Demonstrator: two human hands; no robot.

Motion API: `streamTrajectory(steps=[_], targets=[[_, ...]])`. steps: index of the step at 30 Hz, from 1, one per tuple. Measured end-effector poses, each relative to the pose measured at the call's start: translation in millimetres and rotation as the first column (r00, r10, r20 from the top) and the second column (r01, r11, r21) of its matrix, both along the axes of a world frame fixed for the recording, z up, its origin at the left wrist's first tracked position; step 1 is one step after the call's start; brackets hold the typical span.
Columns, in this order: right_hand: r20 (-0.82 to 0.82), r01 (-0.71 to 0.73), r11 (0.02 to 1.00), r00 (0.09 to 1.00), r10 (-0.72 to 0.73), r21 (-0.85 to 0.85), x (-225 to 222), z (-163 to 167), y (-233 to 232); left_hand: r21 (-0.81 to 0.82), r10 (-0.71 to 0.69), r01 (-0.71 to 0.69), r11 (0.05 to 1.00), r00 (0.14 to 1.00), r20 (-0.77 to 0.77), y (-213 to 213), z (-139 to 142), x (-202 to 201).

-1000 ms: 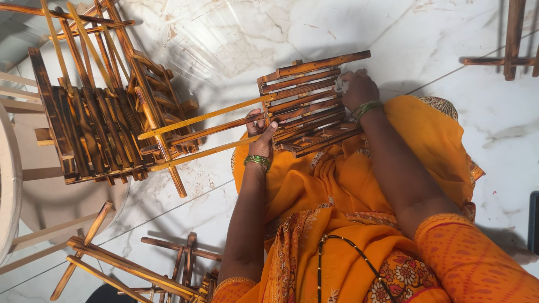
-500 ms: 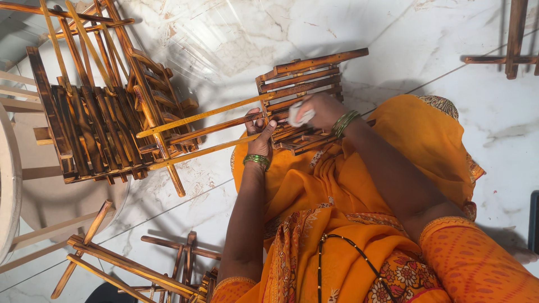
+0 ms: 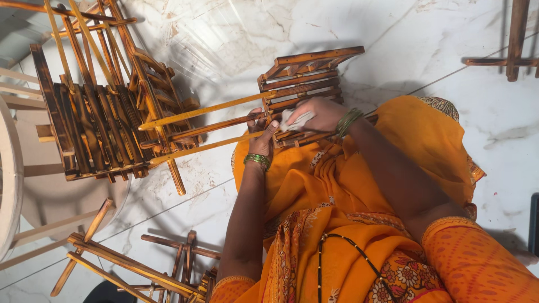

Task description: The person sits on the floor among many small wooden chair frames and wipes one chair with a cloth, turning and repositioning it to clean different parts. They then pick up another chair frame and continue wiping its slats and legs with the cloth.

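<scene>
A small burnt-wood slatted rack (image 3: 306,73) with long pale sticks rests on my lap over orange cloth. My left hand (image 3: 260,139) grips the rack's long sticks near where they meet the slats. My right hand (image 3: 317,115) presses a white cloth (image 3: 293,120) against the slats, close to the left hand. Green bangles ring both wrists.
A pile of similar burnt-wood racks (image 3: 101,112) stands to the left on the white marble floor (image 3: 224,39). More wooden frames (image 3: 135,264) lie at the lower left, another frame (image 3: 514,39) at the top right. A pale round stool edge (image 3: 8,179) sits far left.
My right hand has slid with the white cloth from the rack's right end leftward across the slats toward my left hand. The left hand has kept its hold.
</scene>
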State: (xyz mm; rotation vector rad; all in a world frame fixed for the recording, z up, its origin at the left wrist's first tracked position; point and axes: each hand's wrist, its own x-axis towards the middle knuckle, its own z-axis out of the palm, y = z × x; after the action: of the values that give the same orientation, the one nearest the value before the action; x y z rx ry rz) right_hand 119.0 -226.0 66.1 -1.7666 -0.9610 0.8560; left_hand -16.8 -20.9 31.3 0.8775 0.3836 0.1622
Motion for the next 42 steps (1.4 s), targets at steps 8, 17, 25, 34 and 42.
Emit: streamTrajectory(steps=[8, 17, 25, 34, 42], targets=[[0.179, 0.205, 0.652, 0.978, -0.108, -0.730, 30, -42, -32, -0.076, -0.017, 0.015, 0.997, 0.999, -0.030, -3, 21, -1], [0.345, 0.531, 0.842, 0.777, -0.527, 0.091, 26, -6, -46, 0.020, -0.059, 0.059, 0.998, 0.998, -0.025, 6, -4, -4], [0.349, 0.180, 0.939, 0.894, -0.281, 0.293, -33, 70, 12, 0.028, -0.111, 0.111, 0.993, 0.994, 0.011, 4, 0, 2], [0.426, 0.095, 0.959, 0.881, -0.206, 0.267, 1, 40, 38, 0.037, -0.132, 0.134, 0.990, 0.991, -0.030, 4, 5, 5], [0.161, 0.084, 0.995, 0.983, -0.090, 0.045, 1, 20, 35, 0.129, -0.130, 0.130, 0.983, 0.991, -0.007, 5, -4, 2]])
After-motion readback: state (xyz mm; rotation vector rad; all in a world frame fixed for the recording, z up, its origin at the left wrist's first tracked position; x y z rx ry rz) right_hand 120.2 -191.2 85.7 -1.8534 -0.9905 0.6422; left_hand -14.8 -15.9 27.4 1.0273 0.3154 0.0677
